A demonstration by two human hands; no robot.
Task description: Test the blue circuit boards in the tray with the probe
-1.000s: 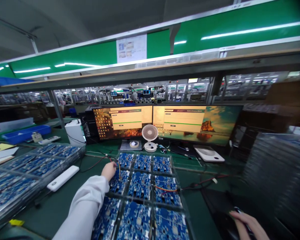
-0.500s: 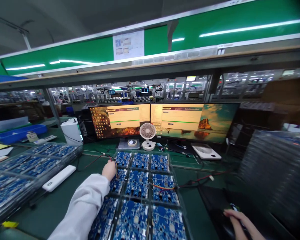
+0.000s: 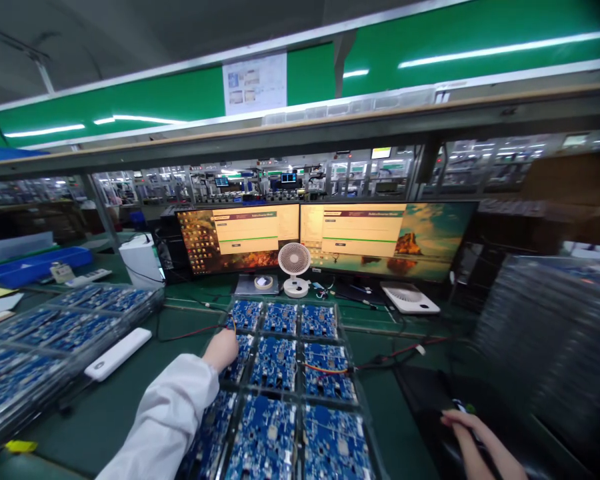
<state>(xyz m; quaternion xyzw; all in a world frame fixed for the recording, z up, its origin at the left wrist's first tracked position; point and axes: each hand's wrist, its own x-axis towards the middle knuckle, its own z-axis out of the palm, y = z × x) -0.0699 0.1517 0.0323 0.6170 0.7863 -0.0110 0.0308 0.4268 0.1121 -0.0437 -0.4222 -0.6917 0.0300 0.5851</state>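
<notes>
Your left hand (image 3: 222,349), in a white fabric sleeve, rested closed over a thin cable (image 3: 195,330) at the left edge of the clear tray (image 3: 286,373) of blue circuit boards on the green counter (image 3: 120,400). Your right hand (image 3: 473,440) lay on a dark mouse (image 3: 463,408); its grip could not be told.

a dark green workbench mat (image 3: 125,407) carries a clear plastic tray of blue circuit boards (image 3: 285,387), a second such tray (image 3: 55,347) at the left, a white oblong power bank (image 3: 117,354), a small white desk fan (image 3: 295,268), two wide monitors (image 3: 330,237) and a stack of clear trays (image 3: 545,347) at the right.
</notes>
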